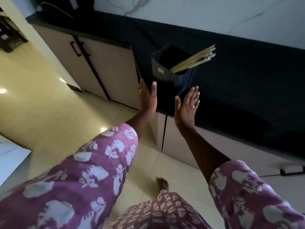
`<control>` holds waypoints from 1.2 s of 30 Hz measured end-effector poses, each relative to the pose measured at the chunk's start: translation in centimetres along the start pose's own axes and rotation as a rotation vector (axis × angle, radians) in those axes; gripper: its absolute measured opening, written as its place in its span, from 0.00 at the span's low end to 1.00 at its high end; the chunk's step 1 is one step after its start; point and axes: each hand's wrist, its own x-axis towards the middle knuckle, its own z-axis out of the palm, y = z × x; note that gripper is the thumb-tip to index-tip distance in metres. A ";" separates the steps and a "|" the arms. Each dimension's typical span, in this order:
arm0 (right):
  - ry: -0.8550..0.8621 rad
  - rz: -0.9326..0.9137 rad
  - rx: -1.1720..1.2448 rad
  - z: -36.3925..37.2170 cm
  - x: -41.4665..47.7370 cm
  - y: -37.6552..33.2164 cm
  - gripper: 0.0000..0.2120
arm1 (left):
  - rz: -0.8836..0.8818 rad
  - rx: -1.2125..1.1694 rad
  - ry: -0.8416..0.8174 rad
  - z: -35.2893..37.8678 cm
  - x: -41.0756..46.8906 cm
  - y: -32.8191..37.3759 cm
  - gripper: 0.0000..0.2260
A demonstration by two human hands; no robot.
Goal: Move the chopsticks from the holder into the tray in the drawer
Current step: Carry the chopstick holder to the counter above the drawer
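Purple flowered sleeves (92, 171) at the bottom of the head view, 1 on each forearm, with a bare foot (162, 182) on the pale tiled floor (41, 104) between them. Both arms stretched forward toward a dark counter (239, 76). Left hand (147, 96) flat and upright, fingers straight and spread from the thumb, gripping nothing, thumb tip right at the lower left corner of the holder (168, 70); contact hard to judge. Ring on 1 finger. Right hand (187, 105) palm turned inward, fingers straight and together, likewise empty, just below and to the right of the holder, ring on 1 finger. Holder dark, box-shaped, open at the top, standing near the front edge of the counter. Chopsticks (194, 61) pale yellow, bundled inside the holder, leaning to the right with their ends well out past its rim. Beige cabinet doors (107, 68) under the counter, black handle (75, 49) on the left one, all shut. White marbled wall (198, 12) behind the counter.
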 end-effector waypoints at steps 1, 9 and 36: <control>0.001 0.010 0.040 -0.1 1.1 -0.2 0.33 | -0.062 -0.099 0.014 0.4 1.4 1.2 0.29; -0.047 0.056 0.310 -0.1 6.3 -2.1 0.38 | -0.204 -0.491 -0.028 2.5 8.1 5.4 0.34; -0.100 0.224 0.572 1.8 -20.1 -4.0 0.33 | -0.253 -0.398 0.321 -9.5 -19.1 -6.3 0.22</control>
